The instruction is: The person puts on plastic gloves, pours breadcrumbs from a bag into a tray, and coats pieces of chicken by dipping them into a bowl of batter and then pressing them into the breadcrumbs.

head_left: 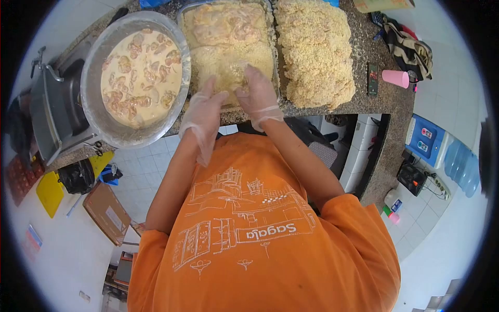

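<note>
Crumbs [209,61] in the tray [275,67] lie under the left hand [203,110] and right hand [258,97], fingers [252,76] apart; the bowl [92,91] holds battered pieces [125,64].

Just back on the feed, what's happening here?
A person's gloved left hand and right hand are at the near end of a tray, in pale crumbs. Uncoated-looking pieces lie at its far end. To the left, a bowl holds pieces in creamy liquid; to the right sits a crumb-coated pile.
</note>
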A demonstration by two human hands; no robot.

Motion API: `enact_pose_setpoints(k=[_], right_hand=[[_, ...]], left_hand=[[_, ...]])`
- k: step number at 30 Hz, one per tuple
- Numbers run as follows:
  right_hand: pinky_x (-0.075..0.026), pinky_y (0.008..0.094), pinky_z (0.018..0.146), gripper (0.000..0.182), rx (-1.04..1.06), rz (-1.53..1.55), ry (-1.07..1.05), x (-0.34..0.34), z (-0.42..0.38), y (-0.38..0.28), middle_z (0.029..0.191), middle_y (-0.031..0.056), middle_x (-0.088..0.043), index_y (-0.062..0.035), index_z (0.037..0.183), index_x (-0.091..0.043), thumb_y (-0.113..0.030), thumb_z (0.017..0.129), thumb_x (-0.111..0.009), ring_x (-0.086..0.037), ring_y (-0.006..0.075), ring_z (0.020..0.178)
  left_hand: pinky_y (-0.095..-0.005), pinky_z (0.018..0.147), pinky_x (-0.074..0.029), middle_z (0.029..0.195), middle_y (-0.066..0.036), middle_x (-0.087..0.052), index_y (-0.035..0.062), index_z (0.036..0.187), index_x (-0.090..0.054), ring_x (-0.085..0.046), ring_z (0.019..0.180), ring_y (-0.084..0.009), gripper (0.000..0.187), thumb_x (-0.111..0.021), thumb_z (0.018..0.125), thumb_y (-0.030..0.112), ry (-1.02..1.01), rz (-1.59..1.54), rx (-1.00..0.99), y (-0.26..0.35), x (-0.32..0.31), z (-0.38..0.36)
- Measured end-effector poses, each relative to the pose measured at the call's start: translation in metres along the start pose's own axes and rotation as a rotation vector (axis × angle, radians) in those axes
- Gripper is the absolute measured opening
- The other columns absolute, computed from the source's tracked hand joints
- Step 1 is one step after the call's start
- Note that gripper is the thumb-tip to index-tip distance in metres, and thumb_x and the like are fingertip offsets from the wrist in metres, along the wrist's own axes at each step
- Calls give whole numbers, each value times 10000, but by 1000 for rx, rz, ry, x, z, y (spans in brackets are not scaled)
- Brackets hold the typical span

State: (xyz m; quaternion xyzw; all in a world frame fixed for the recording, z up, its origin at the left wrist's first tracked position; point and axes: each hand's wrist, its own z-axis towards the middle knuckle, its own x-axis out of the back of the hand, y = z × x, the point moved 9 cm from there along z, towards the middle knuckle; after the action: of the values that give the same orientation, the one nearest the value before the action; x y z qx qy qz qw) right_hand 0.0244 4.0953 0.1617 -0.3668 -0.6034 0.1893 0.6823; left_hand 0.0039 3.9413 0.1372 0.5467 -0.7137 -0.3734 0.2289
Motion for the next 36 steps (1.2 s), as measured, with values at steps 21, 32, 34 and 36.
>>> enact_pose_setpoints(k=[21, 32, 34, 36], right_hand=[[-551, 473, 840, 279, 253, -564, -822, -44, -12, 7, 994, 219, -721, 4, 1009, -692, -209, 906, -544, -705, 386, 945], [-565, 451, 784, 183, 350, -675, -553, -64, 2, 17, 926, 254, -703, 33, 873, -676, -115, 871, -568, -708, 379, 900], [-562, 449, 793, 175, 466, -809, -366, -70, 2, 13, 921, 271, -690, 43, 866, -669, -103, 864, -574, -701, 384, 907], [-556, 451, 823, 170, 398, -576, -351, -65, 13, 17, 896, 273, -678, 46, 865, -662, -116, 829, -626, -688, 401, 887]], left_hand=[[-409, 1202, -303, 1291, -294, -629, -97, 1200, -670, -411, 1433, -359, 481, -523, 937, 278, -387, 1477, -318, -26, -29, 19], [-462, 794, -584, 942, -274, -710, -44, 886, -716, -718, 897, -402, 161, -596, 825, 45, -205, 1645, -547, -8, -38, 46], [-456, 794, -586, 955, -274, -710, -40, 900, -716, -721, 905, -391, 154, -598, 825, 25, -167, 1673, -620, -16, -44, 51], [-451, 794, -588, 969, -274, -710, -36, 914, -717, -723, 913, -380, 153, -601, 825, 5, -134, 1700, -702, -14, -48, 58]])
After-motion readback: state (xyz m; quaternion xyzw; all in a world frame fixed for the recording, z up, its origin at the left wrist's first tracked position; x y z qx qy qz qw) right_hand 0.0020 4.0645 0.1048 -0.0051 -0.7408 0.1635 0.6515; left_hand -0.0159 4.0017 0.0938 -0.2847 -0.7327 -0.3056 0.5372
